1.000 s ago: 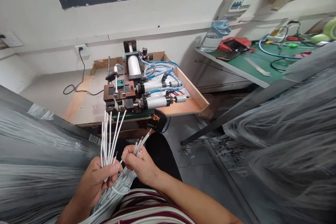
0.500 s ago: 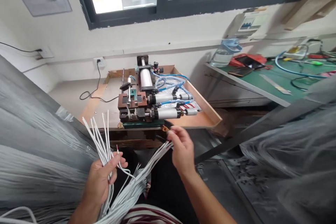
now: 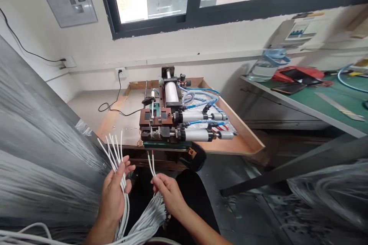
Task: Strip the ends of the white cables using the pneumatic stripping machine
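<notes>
Nearest, loose white cables (image 3: 149, 216) trail between the forearms. The left hand (image 3: 113, 191), upright, curls its thumb over a fanned bunch of cables (image 3: 114, 164); the right hand (image 3: 168, 191), angled inward, pinches two wires (image 3: 153, 165) below the pneumatic machine (image 3: 171, 93) on the worktop (image 3: 123, 126).

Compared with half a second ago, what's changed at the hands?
The right hand has moved leftward and back toward the body, now holding two red-tipped cables with their tips toward the machine; the bundle it had stretched out is bunched nearer the body. The left hand no longer has a red-tipped cable at its fingertips. Unchanged: the left hand's grip on the fanned white cables, and the machine.
</notes>
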`<action>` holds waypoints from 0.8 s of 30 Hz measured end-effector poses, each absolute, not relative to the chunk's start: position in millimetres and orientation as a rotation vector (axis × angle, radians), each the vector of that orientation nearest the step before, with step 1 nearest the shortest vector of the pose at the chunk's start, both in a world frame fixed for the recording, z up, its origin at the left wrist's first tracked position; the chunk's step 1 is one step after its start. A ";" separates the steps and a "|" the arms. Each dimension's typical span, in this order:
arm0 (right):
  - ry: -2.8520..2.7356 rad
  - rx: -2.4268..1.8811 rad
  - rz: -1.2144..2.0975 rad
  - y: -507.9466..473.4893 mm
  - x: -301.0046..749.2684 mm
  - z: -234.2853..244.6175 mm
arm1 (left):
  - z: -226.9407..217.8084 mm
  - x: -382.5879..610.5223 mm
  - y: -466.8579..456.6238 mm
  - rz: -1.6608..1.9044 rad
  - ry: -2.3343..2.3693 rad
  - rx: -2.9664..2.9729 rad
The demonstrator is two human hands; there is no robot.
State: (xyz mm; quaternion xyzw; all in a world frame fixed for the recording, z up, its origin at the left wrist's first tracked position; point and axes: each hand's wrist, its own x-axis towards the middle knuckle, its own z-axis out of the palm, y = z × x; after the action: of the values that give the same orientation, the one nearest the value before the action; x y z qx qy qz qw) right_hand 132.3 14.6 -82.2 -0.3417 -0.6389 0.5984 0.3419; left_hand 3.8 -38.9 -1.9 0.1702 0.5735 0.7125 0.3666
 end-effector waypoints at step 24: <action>-0.930 -0.677 1.924 63.1 105.9 -16.6 | -8.5 0.6 -9.4 1.705 1.496 0.055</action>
State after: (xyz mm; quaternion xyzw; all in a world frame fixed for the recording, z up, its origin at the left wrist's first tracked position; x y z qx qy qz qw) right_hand 105.9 63.1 -16.6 -0.2718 -0.3737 0.7729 0.4349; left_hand 0.6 -9.4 -8.5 0.0220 0.5975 0.6811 0.4227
